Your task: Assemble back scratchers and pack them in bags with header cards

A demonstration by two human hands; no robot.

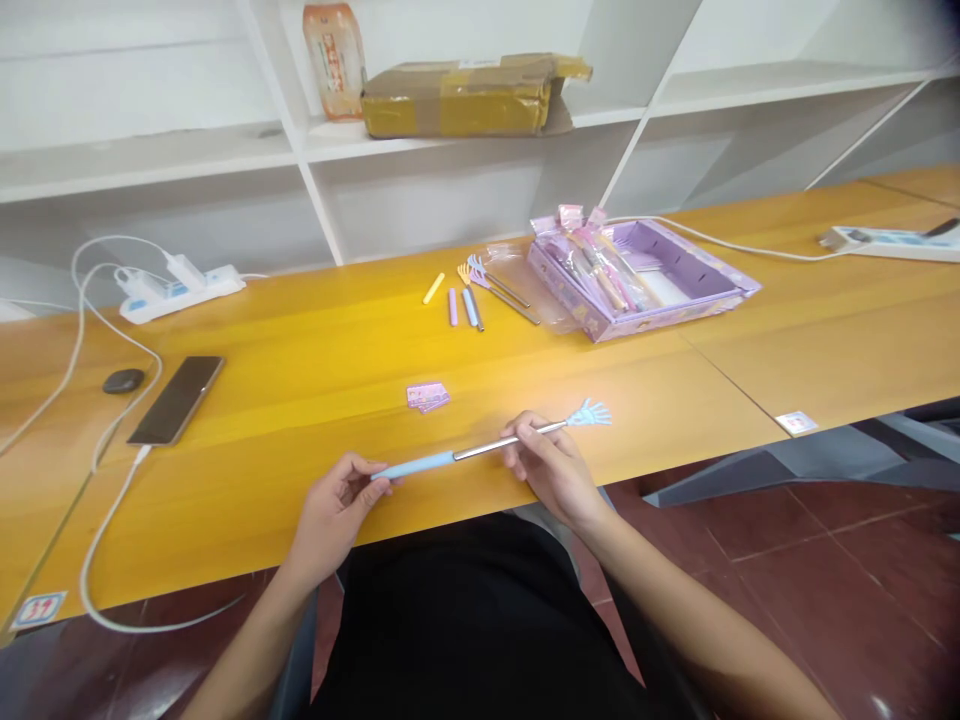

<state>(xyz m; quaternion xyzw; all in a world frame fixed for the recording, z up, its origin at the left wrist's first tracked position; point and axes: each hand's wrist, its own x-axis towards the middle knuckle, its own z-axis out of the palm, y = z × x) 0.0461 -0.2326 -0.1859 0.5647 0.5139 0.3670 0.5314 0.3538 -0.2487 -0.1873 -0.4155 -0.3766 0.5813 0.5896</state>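
A back scratcher with a light blue handle, a silver rod and a blue hand-shaped head spans both hands above the table's front part. My left hand pinches the end of its blue handle. Closed around the silver rod near the head is my right hand. Small pink-purple cards lie just beyond the hands. Farther back are a yellow tube, a purple tube, a blue tube and several metal rods with hand-shaped heads.
A purple box holding wrapped items stands at the back right, beside clear plastic film. To the left lie a phone on a white cable, a black mouse-like object and a power strip. Shelves hold a taped carton.
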